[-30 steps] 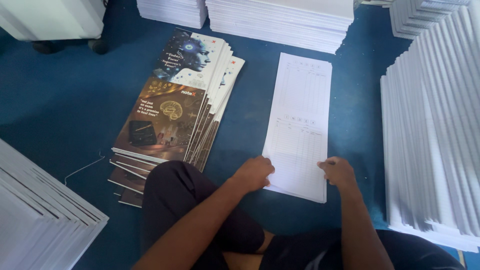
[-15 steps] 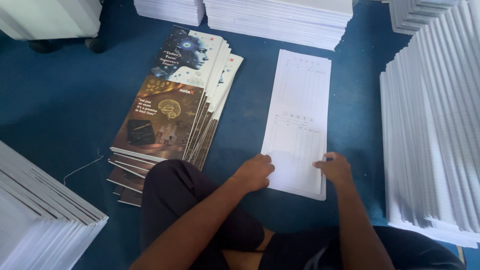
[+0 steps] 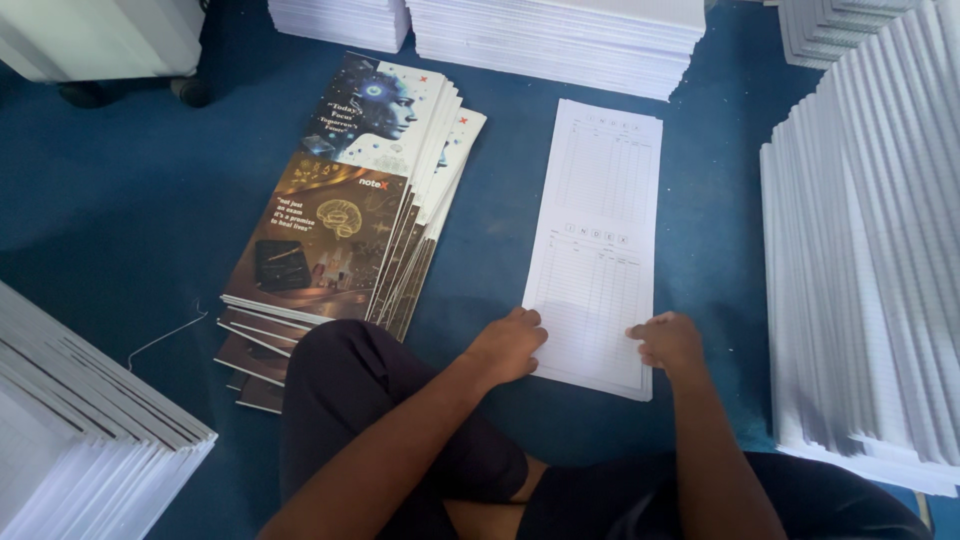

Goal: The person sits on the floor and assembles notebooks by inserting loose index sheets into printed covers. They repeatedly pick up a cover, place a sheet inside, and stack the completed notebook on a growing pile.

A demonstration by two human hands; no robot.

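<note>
A long white printed sheet with ruled tables [image 3: 597, 240] lies flat on the blue floor in front of me. My left hand [image 3: 507, 345] rests on its near left corner, fingers spread and pressing down. My right hand [image 3: 667, 341] pinches the near right edge with curled fingers. To the left lies a fanned stack of glossy printed covers [image 3: 345, 215], dark with a robot face and a brain picture; neither hand touches it.
Tall stacks of white paper stand at the right [image 3: 870, 250], at the far side [image 3: 560, 35] and at the near left [image 3: 70, 430]. A white wheeled object [image 3: 100, 40] sits far left. My dark-trousered knee [image 3: 370, 400] lies beside the covers.
Both hands stay at the sheet's near end; the right hand has shifted slightly along the right edge. The sheet barely moves.
</note>
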